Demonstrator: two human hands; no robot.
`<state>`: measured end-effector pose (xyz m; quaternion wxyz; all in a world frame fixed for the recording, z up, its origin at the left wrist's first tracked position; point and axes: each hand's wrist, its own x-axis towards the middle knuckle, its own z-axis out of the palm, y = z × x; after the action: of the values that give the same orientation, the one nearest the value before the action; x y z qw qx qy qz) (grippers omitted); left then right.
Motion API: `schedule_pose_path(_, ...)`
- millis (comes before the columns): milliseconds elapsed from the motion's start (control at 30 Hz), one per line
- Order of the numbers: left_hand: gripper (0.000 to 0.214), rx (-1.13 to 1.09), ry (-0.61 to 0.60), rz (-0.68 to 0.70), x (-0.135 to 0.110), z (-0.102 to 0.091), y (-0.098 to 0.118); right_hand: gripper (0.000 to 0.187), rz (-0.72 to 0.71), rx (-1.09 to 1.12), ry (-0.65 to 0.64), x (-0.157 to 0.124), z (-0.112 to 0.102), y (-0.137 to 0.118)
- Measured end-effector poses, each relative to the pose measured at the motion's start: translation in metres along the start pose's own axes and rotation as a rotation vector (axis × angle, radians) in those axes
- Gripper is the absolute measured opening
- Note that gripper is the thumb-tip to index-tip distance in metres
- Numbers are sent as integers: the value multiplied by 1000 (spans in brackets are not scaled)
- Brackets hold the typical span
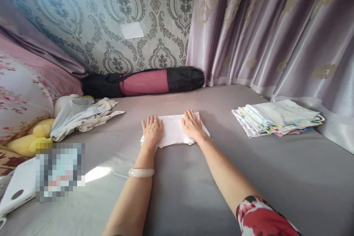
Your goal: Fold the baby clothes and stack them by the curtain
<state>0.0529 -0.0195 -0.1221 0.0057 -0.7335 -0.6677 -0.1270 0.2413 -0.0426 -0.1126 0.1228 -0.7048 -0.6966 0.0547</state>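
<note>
A folded white cloth lies flat on the grey bed sheet in front of me. On its left end rests my left hand, palm down with the fingers stretched out. My right hand lies flat on the right part of the same cloth, fingers spread. Neither hand grips anything. Whether more layers lie under the cloth is hard to tell, though some uneven edges show at its lower right.
To the right sits a stack of folded clothes. Crumpled clothes and a yellow plush toy lie at left, near a white device and a blurred object. A black and pink long bag rests along the wall.
</note>
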Motion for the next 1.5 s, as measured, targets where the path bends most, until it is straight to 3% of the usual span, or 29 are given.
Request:
schedule_pose_path(300,52,10,-29,-10,-1,3,0,57,12,-17,11,-1,12,4)
schedule_pose_path(500,52,-15,-8,-8,0,-1,-2,59,27,29,-31,0,-1,6)
schedule_pose_path(700,54,-26,41,-56,2,-5,-14,61,149,4,-6,4,-15,26)
schedule_pose_path(933,53,-21,-61,-1,2,3,-25,62,163,-8,-92,3,-2,37)
schedule_pose_path(1233,49,-32,-63,-13,0,-3,-23,63,175,-4,-107,4,-6,37)
schedule_pose_path(1500,45,-80,92,42,4,-5,-19,63,94,-44,-58,2,-13,20)
